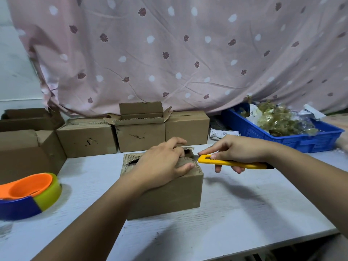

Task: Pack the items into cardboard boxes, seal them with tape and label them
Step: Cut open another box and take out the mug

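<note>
At frame centre the left hand (163,163) presses, fingers spread, on the top of the box (178,194). Just right, the right hand (240,149) grips a yellow knife (235,163) at its edge. The step is likely trimming the seal, and the next move needs a shallow, steady cut.

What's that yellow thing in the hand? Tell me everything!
It is a slim yellow cutter that looks like plastic, with a slot near its front and a dark rear end. The right hand grips it, lying level above the table, front end at the top right edge of the cardboard box. I cannot make out its blade.
</note>
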